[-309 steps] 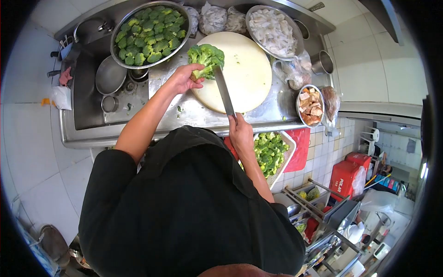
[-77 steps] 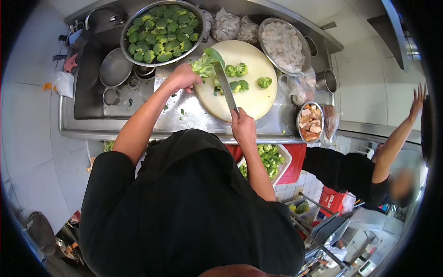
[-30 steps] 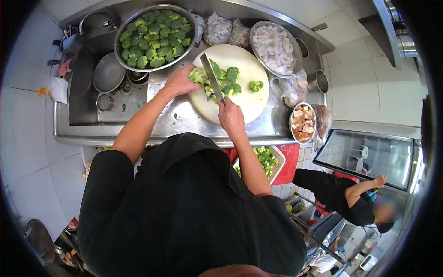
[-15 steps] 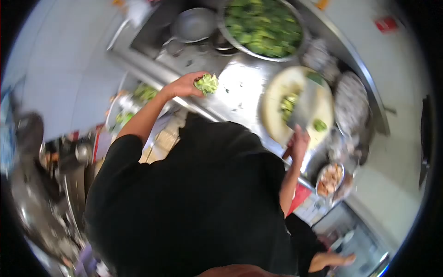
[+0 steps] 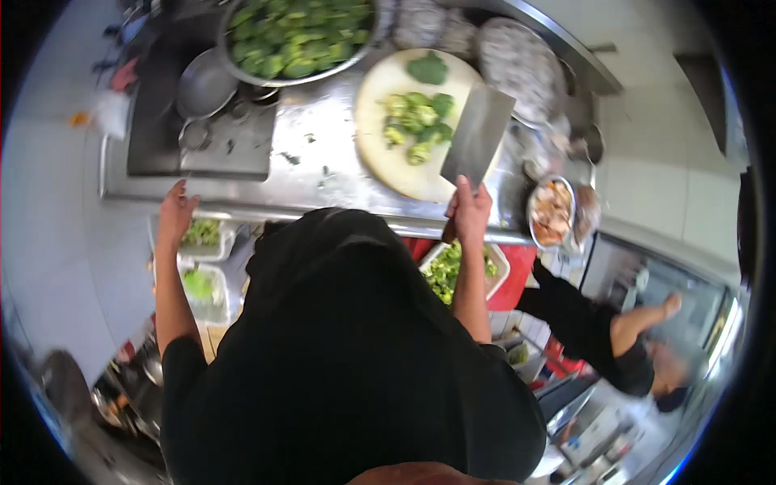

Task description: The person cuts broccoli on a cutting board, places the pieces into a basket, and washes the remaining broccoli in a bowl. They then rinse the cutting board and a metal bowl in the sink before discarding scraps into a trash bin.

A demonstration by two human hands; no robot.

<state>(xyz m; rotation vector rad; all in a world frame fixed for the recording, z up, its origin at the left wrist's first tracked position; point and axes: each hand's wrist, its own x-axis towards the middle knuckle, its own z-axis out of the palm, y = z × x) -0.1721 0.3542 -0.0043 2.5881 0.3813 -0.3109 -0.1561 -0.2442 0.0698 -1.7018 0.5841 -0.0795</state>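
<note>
My right hand [image 5: 469, 208] is closed round the handle of a cleaver [image 5: 478, 133]. Its broad blade lies over the right edge of the round cutting board [image 5: 373, 133]. Cut green florets that look like broccoli [image 5: 417, 121] lie in the middle of the board, and a larger dark green head [image 5: 427, 69] rests near its far edge. My left hand [image 5: 176, 212] is off the counter's front edge at the left, fingers apart, with nothing seen in it. Below it, white baskets [image 5: 218, 311] hold green trimmings [image 5: 199, 284].
A large metal bowl of greens [image 5: 299, 40] stands behind the board, left of a basin [image 5: 521, 69] of pale contents. Nearer sits a dish of orange-pink pieces [image 5: 552, 212]. A sink [image 5: 153, 153] with a pan [image 5: 207, 85] is at left. Another person [image 5: 602, 331] is at right.
The green stem piece has left my left hand, which has swung left past the counter's edge. My view has turned; the cleaver now lies further right of the florets.
</note>
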